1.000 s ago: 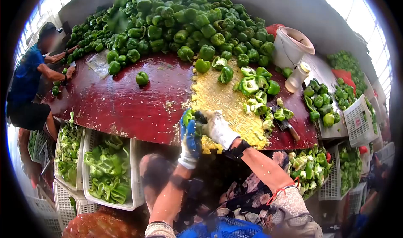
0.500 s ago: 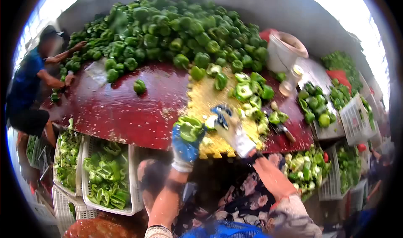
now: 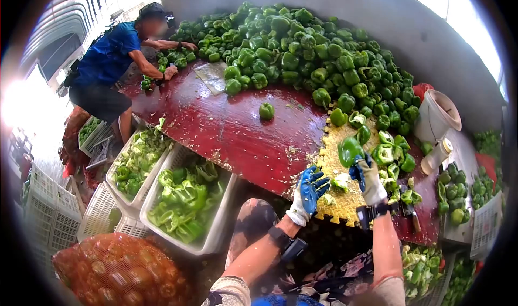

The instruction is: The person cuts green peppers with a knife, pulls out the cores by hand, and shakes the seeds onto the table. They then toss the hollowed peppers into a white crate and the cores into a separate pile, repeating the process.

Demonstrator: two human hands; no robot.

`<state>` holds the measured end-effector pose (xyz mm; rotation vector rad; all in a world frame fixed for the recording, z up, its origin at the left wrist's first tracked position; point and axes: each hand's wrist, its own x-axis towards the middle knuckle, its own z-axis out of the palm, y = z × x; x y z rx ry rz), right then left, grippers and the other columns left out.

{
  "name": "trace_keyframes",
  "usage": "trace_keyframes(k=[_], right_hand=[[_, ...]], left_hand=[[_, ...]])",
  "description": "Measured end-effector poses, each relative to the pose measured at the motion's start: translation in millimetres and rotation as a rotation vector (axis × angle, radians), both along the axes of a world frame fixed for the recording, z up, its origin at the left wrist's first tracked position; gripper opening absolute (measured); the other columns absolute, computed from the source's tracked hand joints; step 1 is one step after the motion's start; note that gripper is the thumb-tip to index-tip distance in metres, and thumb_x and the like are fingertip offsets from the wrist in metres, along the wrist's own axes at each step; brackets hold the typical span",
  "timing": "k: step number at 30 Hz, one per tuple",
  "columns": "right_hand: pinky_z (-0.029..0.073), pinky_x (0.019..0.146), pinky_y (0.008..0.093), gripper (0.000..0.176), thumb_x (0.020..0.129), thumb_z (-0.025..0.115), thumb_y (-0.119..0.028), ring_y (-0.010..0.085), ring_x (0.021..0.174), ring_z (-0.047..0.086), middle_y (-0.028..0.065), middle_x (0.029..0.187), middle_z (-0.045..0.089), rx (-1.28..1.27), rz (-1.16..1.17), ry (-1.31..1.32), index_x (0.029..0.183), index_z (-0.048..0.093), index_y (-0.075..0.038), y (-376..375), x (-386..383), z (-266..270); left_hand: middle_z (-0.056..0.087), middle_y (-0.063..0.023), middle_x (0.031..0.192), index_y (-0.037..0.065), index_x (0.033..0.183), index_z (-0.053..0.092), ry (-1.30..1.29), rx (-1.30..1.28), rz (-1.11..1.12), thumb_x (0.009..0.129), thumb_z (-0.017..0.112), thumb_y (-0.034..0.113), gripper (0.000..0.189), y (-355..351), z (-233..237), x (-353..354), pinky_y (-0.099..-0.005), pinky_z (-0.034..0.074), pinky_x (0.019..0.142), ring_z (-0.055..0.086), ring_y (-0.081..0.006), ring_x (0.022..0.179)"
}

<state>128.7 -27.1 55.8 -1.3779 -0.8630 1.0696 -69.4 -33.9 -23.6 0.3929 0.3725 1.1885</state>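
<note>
A whole green bell pepper (image 3: 349, 151) sits at the fingertips of my right hand (image 3: 369, 177), gripped above the yellow foam mat (image 3: 332, 138). My left hand (image 3: 309, 196), in a blue-and-white glove, is open with spread fingers and holds nothing, at the table's near edge. A pale cut-out pepper core (image 3: 341, 181) lies on the mat between both hands. Cut peppers (image 3: 384, 154) are heaped right of the mat. Near them rests a knife (image 3: 415, 221) with a wooden handle.
Whole peppers (image 3: 291, 47) are piled along the back of the red table (image 3: 237, 128). A crate of pepper halves (image 3: 186, 203) stands left below the edge, beside a net sack (image 3: 124, 271). A co-worker (image 3: 110, 58) leans over the far left; a white bucket (image 3: 438, 114) stands right.
The cut pepper has left my left hand, which has opened. My right hand now has a whole pepper at its fingers. The view has swung left, showing more of the co-worker and crates.
</note>
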Motion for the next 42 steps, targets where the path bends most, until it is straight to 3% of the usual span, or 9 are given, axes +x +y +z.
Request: trace_keyframes(k=[2, 4, 12, 17, 18, 28, 32, 37, 42], right_hand=[[0.052, 0.066, 0.0319, 0.035, 0.093, 0.064, -0.013, 0.0168, 0.076, 0.063, 0.0074, 0.097, 0.068, -0.243, 0.029, -0.668, 0.126, 0.06, -0.005, 16.0, 24.4, -35.7], [0.053, 0.065, 0.0319, 0.032, 0.09, 0.068, -0.016, 0.018, 0.077, 0.063, 0.0061, 0.091, 0.068, -0.074, -0.168, -0.108, 0.119, 0.064, -0.005, 32.4, 26.0, -64.3], [0.051, 0.09, 0.0322, 0.059, 0.09, 0.071, -0.016, 0.016, 0.107, 0.06, 0.0107, 0.12, 0.063, 0.01, 0.619, -0.071, 0.143, 0.046, -0.006, -6.3, -132.5, 37.4], [0.048, 0.097, 0.036, 0.059, 0.089, 0.072, -0.025, 0.0209, 0.11, 0.059, 0.0158, 0.123, 0.064, 0.055, 0.273, -0.238, 0.138, 0.05, -0.001, 24.5, -80.7, -27.1], [0.051, 0.074, 0.0268, 0.033, 0.089, 0.066, -0.017, 0.0091, 0.081, 0.059, 0.0018, 0.096, 0.067, 0.169, 0.212, -0.157, 0.119, 0.062, -0.003, 33.5, -63.0, -47.6], [0.052, 0.101, 0.0369, 0.075, 0.091, 0.066, -0.019, 0.0299, 0.127, 0.051, 0.0195, 0.152, 0.036, -0.288, -0.147, -1.058, 0.155, 0.026, -0.021, 127.9, 71.2, -0.8], [0.033, 0.114, 0.0422, 0.085, 0.081, 0.074, -0.039, 0.04, 0.14, 0.036, 0.0279, 0.151, 0.036, -0.33, -0.025, -0.926, 0.151, 0.035, -0.012, 165.4, 77.1, -40.3], [0.052, 0.079, 0.0302, 0.041, 0.082, 0.069, -0.011, 0.0159, 0.089, 0.059, 0.0069, 0.107, 0.062, -0.013, -0.024, -0.213, 0.12, 0.054, -0.01, 120.8, 66.7, -45.1], [0.057, 0.079, 0.0296, 0.039, 0.083, 0.073, -0.012, 0.0172, 0.087, 0.066, 0.0058, 0.104, 0.067, -0.045, 0.06, 0.395, 0.119, 0.059, -0.008, 28.4, 21.1, -27.6]], left_hand=[[0.059, -0.0096, 0.117, 0.011, 0.131, 0.05, -0.033, -0.159, -0.026, 0.1, 0.05, 0.042, 0.044, 11.1, -24.8, -2.2, -0.0446, 0.052, 0.093, 0.061, -0.0299, 0.107], [0.063, -0.0092, 0.108, 0.013, 0.119, 0.056, -0.073, -0.232, 0.013, 0.097, 0.056, 0.043, 0.037, 3.5, -17.6, -6.0, -0.0454, 0.055, 0.085, 0.065, -0.0288, 0.092], [0.065, -0.0049, 0.115, 0.013, 0.128, 0.057, 0.078, -0.083, 0.222, 0.102, 0.047, 0.045, 0.043, -1.3, -67.8, 6.6, -0.0362, 0.053, 0.086, 0.063, -0.0198, 0.098], [0.064, -0.0077, 0.106, 0.005, 0.13, 0.053, 0.007, -0.034, 0.023, 0.103, 0.043, 0.031, 0.038, 4.5, -40.3, -18.7, -0.0365, 0.055, 0.087, 0.065, -0.0225, 0.096], [0.065, -0.0093, 0.111, 0.005, 0.132, 0.053, 0.066, -0.05, 0.061, 0.103, 0.045, 0.032, 0.04, 0.2, -19.4, -23.1, -0.038, 0.055, 0.089, 0.065, -0.0246, 0.099], [0.063, -0.0084, 0.109, 0.009, 0.132, 0.051, 0.243, -0.137, -0.035, 0.101, 0.049, 0.034, 0.04, 1.0, 1.6, -19.2, -0.0395, 0.055, 0.086, 0.065, -0.0247, 0.096], [0.064, -0.0092, 0.109, 0.01, 0.132, 0.052, 0.256, -0.081, -0.042, 0.099, 0.052, 0.032, 0.039, 0.4, 1.0, -16.9, -0.0411, 0.054, 0.087, 0.065, -0.0249, 0.095], [0.063, -0.0105, 0.11, 0.009, 0.131, 0.052, 0.292, -0.088, -0.055, 0.099, 0.053, 0.03, 0.038, -1.5, 8.7, -13.1, -0.0428, 0.055, 0.088, 0.065, -0.0257, 0.095], [0.056, -0.0135, 0.12, 0.011, 0.135, 0.046, 0.243, -0.081, -0.162, 0.101, 0.05, 0.033, 0.04, 1.4, -9.9, -8.4, -0.0492, 0.056, 0.089, 0.062, -0.029, 0.101]])
